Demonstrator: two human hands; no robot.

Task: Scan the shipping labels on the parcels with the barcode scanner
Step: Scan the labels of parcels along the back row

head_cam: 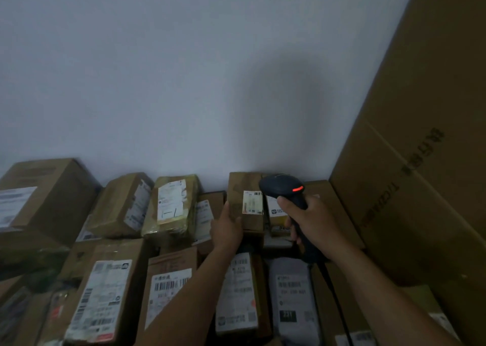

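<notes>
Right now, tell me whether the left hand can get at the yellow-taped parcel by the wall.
Probably yes: the yellow-taped parcel lies uncovered just left of the left hand, but that hand grips the small box and must release it first.

Reading little in the dim, blurred view.
Making out "231" in white on a black patch of the label on the grey bag (pixel 294 303); seeing handwritten strokes like "1–1" on the label of the taped parcel (pixel 171 206); finding the barcode digits on the box (pixel 168 287) and the dark print on the big carton (pixel 420 161) too blurred to read.
</notes>
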